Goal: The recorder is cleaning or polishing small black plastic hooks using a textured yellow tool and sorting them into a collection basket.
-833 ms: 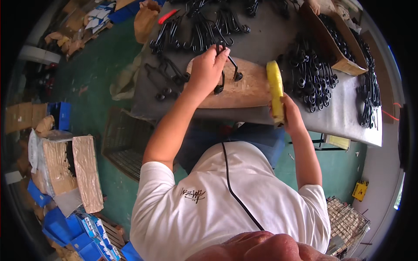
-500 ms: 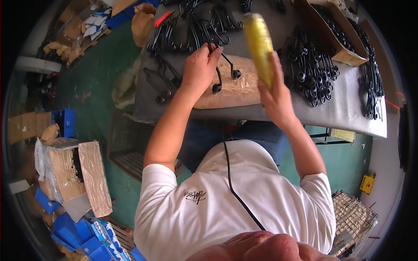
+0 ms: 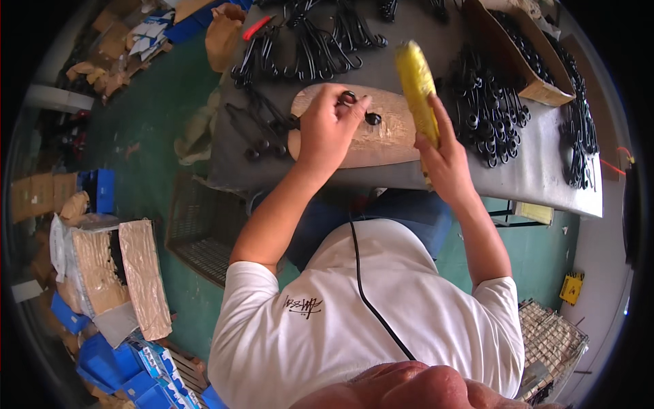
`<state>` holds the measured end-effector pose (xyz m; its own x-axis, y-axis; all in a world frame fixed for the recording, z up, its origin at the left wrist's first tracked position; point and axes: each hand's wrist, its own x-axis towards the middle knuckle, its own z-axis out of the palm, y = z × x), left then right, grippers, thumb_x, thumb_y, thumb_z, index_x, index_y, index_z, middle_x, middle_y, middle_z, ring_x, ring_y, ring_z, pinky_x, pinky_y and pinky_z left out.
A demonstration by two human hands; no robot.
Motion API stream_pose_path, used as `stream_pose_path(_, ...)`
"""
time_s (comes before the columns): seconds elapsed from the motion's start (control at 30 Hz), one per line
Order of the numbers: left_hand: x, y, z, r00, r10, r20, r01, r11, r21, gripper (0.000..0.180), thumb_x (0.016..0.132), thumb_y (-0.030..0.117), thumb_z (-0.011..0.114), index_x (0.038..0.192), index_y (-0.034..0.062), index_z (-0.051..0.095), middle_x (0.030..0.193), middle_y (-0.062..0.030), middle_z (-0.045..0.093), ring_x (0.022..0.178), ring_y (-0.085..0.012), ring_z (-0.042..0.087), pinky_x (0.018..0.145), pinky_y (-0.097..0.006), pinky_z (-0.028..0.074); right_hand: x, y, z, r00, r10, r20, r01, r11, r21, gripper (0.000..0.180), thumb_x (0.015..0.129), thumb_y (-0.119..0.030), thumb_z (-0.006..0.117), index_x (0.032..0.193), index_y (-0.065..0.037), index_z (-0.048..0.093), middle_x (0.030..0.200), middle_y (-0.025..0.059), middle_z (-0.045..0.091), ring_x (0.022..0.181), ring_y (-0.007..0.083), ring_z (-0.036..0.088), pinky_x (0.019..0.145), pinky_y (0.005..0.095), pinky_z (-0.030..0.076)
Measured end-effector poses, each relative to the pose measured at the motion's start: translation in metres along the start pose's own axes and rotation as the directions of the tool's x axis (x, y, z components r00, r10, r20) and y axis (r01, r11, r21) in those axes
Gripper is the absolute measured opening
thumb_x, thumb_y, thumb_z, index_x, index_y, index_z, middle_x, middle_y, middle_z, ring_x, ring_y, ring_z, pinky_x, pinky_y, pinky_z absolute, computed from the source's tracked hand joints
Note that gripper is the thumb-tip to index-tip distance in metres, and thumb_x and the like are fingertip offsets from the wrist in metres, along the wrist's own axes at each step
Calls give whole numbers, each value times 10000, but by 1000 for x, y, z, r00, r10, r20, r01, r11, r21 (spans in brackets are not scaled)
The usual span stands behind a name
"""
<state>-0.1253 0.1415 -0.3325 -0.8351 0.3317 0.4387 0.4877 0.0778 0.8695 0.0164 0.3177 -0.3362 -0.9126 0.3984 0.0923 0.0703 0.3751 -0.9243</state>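
Take the oval board (image 3: 392, 129) as the dial's centre, with twelve pointing away from the person. It is tan and wood-like, its face scuffed and grained, and it lies on a smooth grey tabletop (image 3: 538, 180). Over its upper left part, the left hand (image 3: 328, 128) is closed around a glossy black metal piece (image 3: 372, 118) – one round end shows by the thumb, another at one o'clock from the knuckles. At two to three o'clock, the right hand (image 3: 446, 158) is clamped on a long, blunt yellow tool (image 3: 417, 88) with a shiny, wrapped-looking surface, tilted toward eleven.

Slim black hooks (image 3: 313, 54) with curled tips lie bunched at eleven; ring-ended black pieces (image 3: 487, 126) are heaped at three, close beyond the right hand. A few dark rods (image 3: 245, 129) lie at nine, just beside the board. A cardboard box (image 3: 548, 101) full of small black parts stands at two, and a red object (image 3: 257, 27) lies between ten and eleven. On the green floor at eight sits a mesh-sided crate (image 3: 197, 232).

The left fingers hide most of the metal piece. The yellow tool's lower end is mostly covered by the right hand – and the farthest hooks are cut off at the top.
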Motion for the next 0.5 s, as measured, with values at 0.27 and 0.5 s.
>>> stream_pose_path(0.27, 10, 15, 7, 993, 110, 44, -117, 969, 219, 226, 877, 173, 784, 877, 4, 635, 733, -50, 622, 633, -125, 581, 619, -274, 487, 14, 22, 32, 984, -1, 176, 24, 991, -129, 714, 950, -96, 562, 1582, -216, 250, 1276, 305, 590, 1102, 456, 630, 923, 470, 506)
stream_pose_path(0.5, 6, -11, -14, 995, -64, -82, 73, 991, 115, 172, 986, 177, 645, 1061, 24, 621, 852, -35, 660, 666, -94, 560, 625, -254, 484, 16, 37, 25, 989, -32, 143, 76, 946, -315, 654, 962, -177, 582, 1554, -285, 327, 1139, 268, 647, 1024, 435, 657, 870, 468, 527)
